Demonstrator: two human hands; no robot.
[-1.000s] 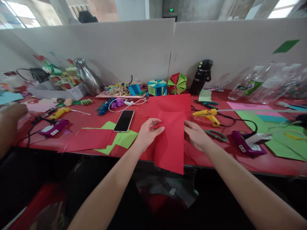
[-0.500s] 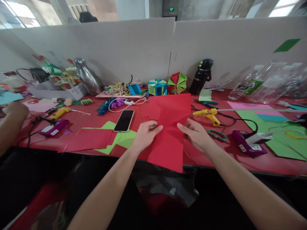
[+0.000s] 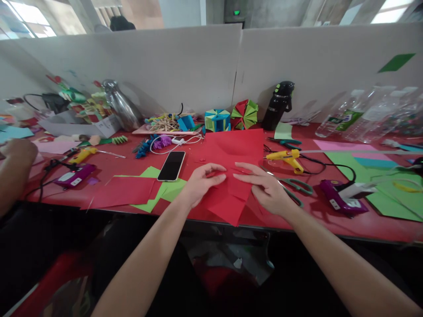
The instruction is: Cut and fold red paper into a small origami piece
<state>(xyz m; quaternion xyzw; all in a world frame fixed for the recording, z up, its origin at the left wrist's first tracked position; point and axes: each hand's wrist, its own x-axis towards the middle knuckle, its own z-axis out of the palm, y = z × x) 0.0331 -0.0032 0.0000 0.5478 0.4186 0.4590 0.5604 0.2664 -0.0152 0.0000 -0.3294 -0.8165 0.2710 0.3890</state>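
Observation:
Between my hands is a piece of red paper (image 3: 228, 207), its lower corner hanging slightly past the table's front edge. My left hand (image 3: 201, 182) pinches its upper left part between thumb and fingers. From the other side my right hand (image 3: 264, 185) has thumb and forefinger at the same upper edge, with the paper between them. Behind them lies a larger red sheet (image 3: 236, 143), flat on the red table. Green-handled scissors (image 3: 299, 187) rest partly hidden beside my right hand. The phone (image 3: 172, 166) lies to the left of my left hand.
A yellow glue gun (image 3: 286, 158) and purple power strip (image 3: 342, 198) sit right, with cables. Red sheets (image 3: 120, 192) over green paper lie left. Folded paper shapes (image 3: 216, 120), a black bottle (image 3: 278, 105) and clear bottles (image 3: 370, 114) stand behind. A co-worker's arm (image 3: 16, 174) is far left.
My hands have drawn closer together at the paper's upper edge. The red paper has tilted and dropped lower, uncovering more of the sheet behind. More of the scissors shows.

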